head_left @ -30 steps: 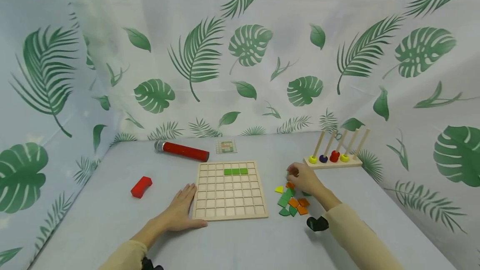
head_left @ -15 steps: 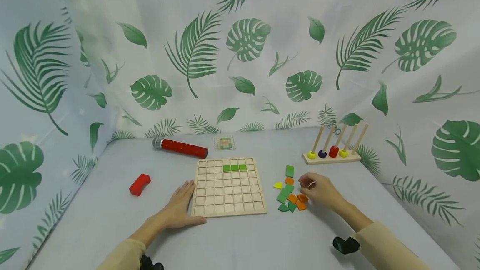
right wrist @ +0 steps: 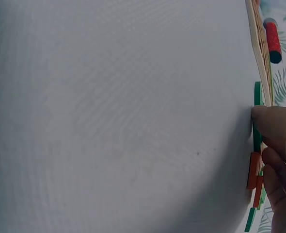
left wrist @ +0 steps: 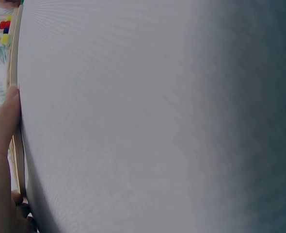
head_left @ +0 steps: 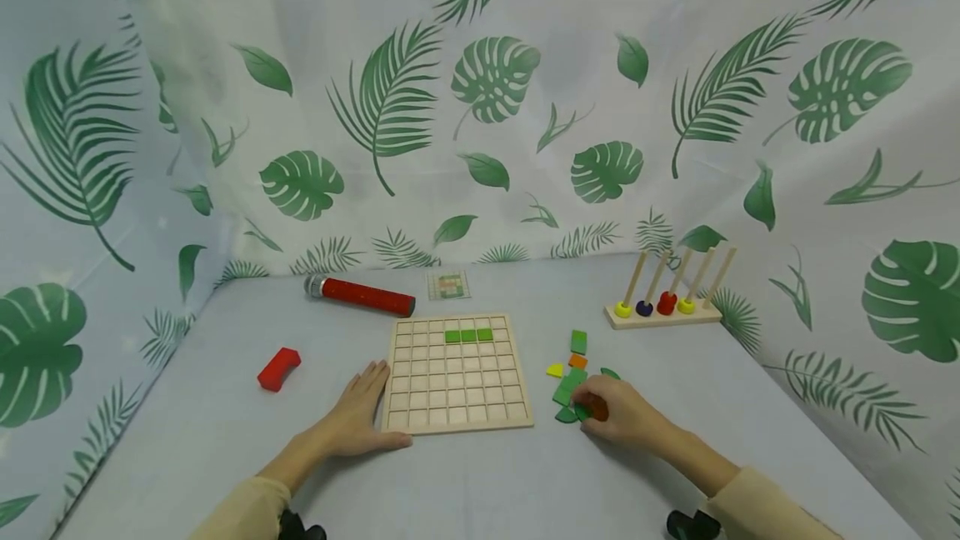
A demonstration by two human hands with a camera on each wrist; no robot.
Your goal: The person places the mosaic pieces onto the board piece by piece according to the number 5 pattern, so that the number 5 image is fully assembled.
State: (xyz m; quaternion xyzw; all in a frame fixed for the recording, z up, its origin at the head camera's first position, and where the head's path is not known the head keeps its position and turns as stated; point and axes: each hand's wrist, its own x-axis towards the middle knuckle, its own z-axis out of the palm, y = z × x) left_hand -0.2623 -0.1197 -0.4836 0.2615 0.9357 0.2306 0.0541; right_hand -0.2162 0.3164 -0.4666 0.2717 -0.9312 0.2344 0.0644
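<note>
My left hand (head_left: 358, 417) rests with straight fingers along the left side of a square wooden grid board (head_left: 420, 412), its thumb by the near-left corner. Three light green tiles (head_left: 468, 336) sit in a row in the board's upper cells. To the right, my right hand (head_left: 626, 417) bends over a loose pile, thumb and fingers pinching a dark green curved-edge tile (head_left: 582, 412). In the right wrist view the thumb presses that tile's edge, beside orange tiles (right wrist: 253, 170). Around the hand lie green square tiles (head_left: 570, 386), an orange tile (head_left: 577, 361) and a yellow wedge (head_left: 555, 370).
Behind the board lie a red tube (head_left: 367, 296) and a small pattern card (head_left: 448, 285). A red arch block (head_left: 279, 369) is at the left. At the back right stands a wooden peg rack (head_left: 663, 319) with coloured beads.
My right hand moved from the far end of the pile, first right and nearer, then left onto the near tiles. A green tile at the far end came into sight. The left hand stayed put.
</note>
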